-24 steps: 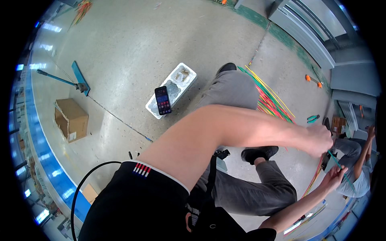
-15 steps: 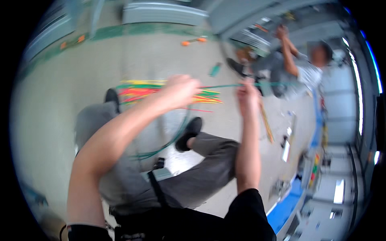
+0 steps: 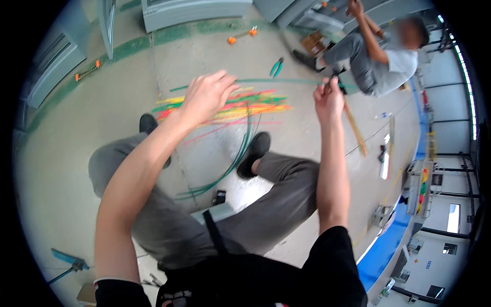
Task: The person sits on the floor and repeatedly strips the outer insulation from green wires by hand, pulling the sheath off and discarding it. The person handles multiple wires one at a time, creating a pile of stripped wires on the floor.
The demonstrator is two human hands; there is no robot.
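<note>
A long, thin green strand (image 3: 279, 80), wire or tubing, stretches across in front of me. At its right end the fingers of my right hand (image 3: 330, 100) are pinched closed on it; a small dark piece shows at the fingertips. My left hand (image 3: 207, 97) is over the strand's left part, fingers and thumb apart, and the strand passes behind it. Just below lies a bundle of red, yellow and green strands (image 3: 266, 105) on the floor. A loose curve of green strands (image 3: 238, 158) runs down from the bundle between my legs.
Green-handled pliers (image 3: 276, 67) lie beyond the bundle. Orange-ended pieces (image 3: 242, 37) lie farther off near grey cabinets (image 3: 197, 13). Another person (image 3: 376, 59) sits at the upper right. Yellowish strands (image 3: 355, 128) lie to the right, and a small black object (image 3: 220, 196) is between my legs.
My left hand has moved left and up along the green strand, its fingers now apart. The right hand has moved slightly up and right, still pinching. The whole view has shifted a little.
</note>
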